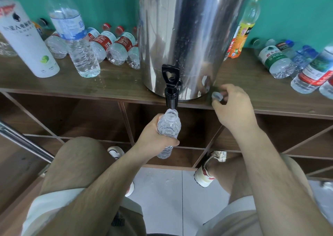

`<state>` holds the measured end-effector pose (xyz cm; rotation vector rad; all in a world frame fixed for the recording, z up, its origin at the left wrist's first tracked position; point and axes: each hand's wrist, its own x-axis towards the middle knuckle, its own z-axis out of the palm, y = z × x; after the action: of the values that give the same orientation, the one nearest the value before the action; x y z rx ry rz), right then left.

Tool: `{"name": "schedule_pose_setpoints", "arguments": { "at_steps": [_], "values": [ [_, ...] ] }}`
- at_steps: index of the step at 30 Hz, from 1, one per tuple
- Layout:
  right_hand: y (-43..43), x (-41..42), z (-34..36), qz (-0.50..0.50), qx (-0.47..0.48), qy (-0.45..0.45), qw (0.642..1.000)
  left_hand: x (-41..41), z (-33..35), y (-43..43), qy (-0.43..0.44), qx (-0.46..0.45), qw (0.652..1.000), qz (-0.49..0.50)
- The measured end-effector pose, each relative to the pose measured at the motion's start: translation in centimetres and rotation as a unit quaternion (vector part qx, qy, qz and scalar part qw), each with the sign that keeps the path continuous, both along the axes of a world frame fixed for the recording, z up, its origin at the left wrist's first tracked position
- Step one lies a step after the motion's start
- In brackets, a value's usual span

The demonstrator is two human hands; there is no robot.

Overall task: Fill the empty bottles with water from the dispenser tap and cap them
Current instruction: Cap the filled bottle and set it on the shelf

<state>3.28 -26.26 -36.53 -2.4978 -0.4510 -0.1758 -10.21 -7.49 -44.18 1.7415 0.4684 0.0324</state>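
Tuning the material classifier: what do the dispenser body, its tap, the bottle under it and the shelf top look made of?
Dispenser body: polished metal, likely stainless steel; it shows mirror reflections and droplets.
Tap: black plastic, slightly glossy, moulded look.
Bottle: thin clear plastic, ribbed and see-through.
Shelf top: brown wood grain, matte; solid wood or laminate, cannot tell.

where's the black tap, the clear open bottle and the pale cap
black plastic tap (170, 93), head view, on its spout body
clear plastic uncapped bottle (168, 127), head view, on its upper body
pale blue bottle cap (217, 96), head view, on its face
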Motion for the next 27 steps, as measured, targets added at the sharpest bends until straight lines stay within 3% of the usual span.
{"name": "schedule_pose_setpoints", "arguments": {
  "at_steps": [5,10,12,27],
  "values": [
    [-0.6,-0.7,0.5,0.007,0.076,0.0,0.997,-0.2,0.0,-0.1,0.007,0.017,1.0,-0.009],
    [-0.4,-4.1,-0.2,0.222,0.065,0.1,0.968,-0.4,0.0,-0.4,0.012,0.054,0.998,-0.029],
    [0.5,-4.9,-0.8,0.265,0.055,0.112,0.956,-0.5,-0.1,-0.6,0.009,0.078,0.996,-0.04],
    [0.7,-4.8,-0.4,0.344,0.077,0.076,0.933,-0.5,0.6,-1.3,0.073,0.156,0.983,-0.062]
  ]
}}
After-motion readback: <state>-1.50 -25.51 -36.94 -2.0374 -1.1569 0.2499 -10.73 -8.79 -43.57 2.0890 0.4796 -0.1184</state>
